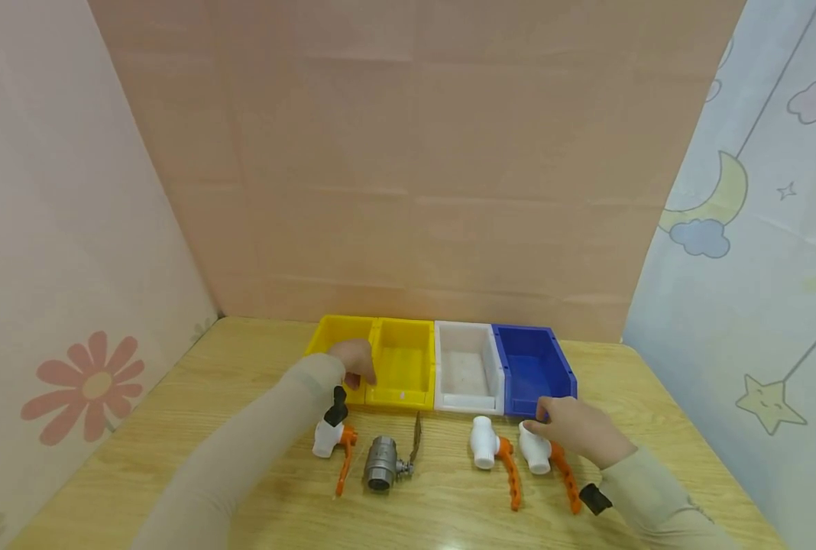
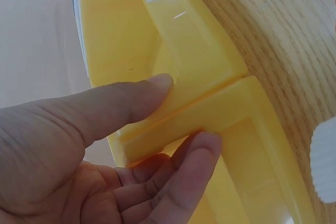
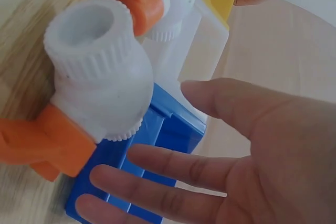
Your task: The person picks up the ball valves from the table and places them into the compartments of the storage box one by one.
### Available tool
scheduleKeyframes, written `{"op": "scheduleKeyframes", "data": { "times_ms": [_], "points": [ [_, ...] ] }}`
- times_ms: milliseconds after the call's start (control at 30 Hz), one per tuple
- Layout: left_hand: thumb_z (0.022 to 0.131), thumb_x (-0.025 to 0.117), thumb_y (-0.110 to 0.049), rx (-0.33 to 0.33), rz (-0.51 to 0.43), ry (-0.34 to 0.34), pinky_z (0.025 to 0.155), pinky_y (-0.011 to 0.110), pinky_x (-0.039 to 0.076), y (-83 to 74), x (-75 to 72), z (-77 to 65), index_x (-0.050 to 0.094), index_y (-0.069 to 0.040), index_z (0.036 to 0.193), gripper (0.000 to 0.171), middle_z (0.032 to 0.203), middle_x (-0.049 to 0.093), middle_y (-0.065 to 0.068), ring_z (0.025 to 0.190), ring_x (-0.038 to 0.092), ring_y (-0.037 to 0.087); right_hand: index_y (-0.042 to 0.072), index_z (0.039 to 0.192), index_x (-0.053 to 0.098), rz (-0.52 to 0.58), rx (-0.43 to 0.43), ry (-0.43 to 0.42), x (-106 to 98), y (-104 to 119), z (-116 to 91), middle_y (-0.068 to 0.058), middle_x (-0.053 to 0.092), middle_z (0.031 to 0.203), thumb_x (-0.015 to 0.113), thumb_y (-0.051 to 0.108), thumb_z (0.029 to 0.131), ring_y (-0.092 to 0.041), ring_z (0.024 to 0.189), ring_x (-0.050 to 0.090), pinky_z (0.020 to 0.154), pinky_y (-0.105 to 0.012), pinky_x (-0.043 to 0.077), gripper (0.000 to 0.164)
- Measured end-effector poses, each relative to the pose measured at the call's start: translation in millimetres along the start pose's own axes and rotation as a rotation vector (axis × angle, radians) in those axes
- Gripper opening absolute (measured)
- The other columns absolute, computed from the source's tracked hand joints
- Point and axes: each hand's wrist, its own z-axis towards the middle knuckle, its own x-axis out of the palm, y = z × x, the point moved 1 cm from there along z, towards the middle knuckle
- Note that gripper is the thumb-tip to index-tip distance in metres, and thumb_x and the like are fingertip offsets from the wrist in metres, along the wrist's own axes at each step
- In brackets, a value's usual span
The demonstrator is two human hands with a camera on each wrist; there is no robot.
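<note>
Left hand [image 1: 354,362] pinched around yellow bins' [image 2: 210,103] shared wall, thumb one side, fingers [image 2: 202,153] the other. Metal valve [image 1: 383,463] lying untouched nearer. Right hand [image 1: 576,429] spread open, fingertips just beside white valve [image 3: 97,72], gripping nothing. All bins looked empty; sorting seemingly unstarted.

Your head camera is looking forward and down over the whole table [image 1: 449,504]. Your wrist cameras are sitting very close, each sharing the row's yellow bin [image 2: 210,103] and blue bin [image 3: 152,129] with it.
</note>
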Motion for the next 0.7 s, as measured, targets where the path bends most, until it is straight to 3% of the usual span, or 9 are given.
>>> {"op": "scheduleKeyframes", "data": {
  "times_ms": [200, 400, 533, 700],
  "points": [
    [0.079, 0.08, -0.018, -0.003, 0.013, -0.011, 0.054, 0.025, 0.054, 1.3, 2.2, 3.2, 0.068, -0.006, 0.082, 0.018, 0.066, 0.059, 0.006, 0.052, 0.056, 0.016, 0.011, 0.086, 0.056, 0.018, 0.015, 0.029, 8, -1, 1, 0.001, 0.051, 0.07, 0.064, 0.044, 0.09, -0.016, 0.062, 0.047, 0.055, -0.031, 0.036, 0.034],
    [0.079, 0.08, -0.018, 0.011, 0.016, -0.016, 0.054, 0.025, 0.053, 0.3, 2.8, 0.4, 0.067, -0.005, 0.081, 0.018, 0.065, 0.059, 0.007, 0.053, 0.056, 0.016, 0.008, 0.092, 0.058, 0.008, 0.031, 0.067, 12, -1, 1, 0.0, 0.055, 0.074, 0.065, 0.047, 0.088, -0.017, 0.064, 0.049, 0.058, -0.034, 0.041, 0.039],
    [0.08, 0.079, -0.018, 0.016, 0.019, -0.02, 0.053, 0.024, 0.052, -0.2, 1.3, -4.2, 0.067, -0.005, 0.082, 0.018, 0.067, 0.06, 0.007, 0.054, 0.055, 0.016, -0.001, 0.107, 0.06, -0.031, 0.027, 0.073, 17, 0, 3, -0.011, 0.066, 0.093, 0.063, 0.051, 0.088, -0.024, 0.077, 0.061, 0.067, -0.046, 0.05, 0.056],
    [0.079, 0.08, -0.016, 0.013, 0.007, -0.019, 0.051, 0.024, 0.05, -0.1, 0.7, -4.2, 0.067, -0.004, 0.082, 0.018, 0.066, 0.059, 0.007, 0.053, 0.055, 0.016, -0.01, 0.12, 0.056, -0.062, 0.026, 0.049, 20, 3, 2, -0.024, 0.066, 0.111, 0.063, 0.051, 0.087, -0.034, 0.09, 0.066, 0.073, -0.054, 0.052, 0.07]
  ]
}}
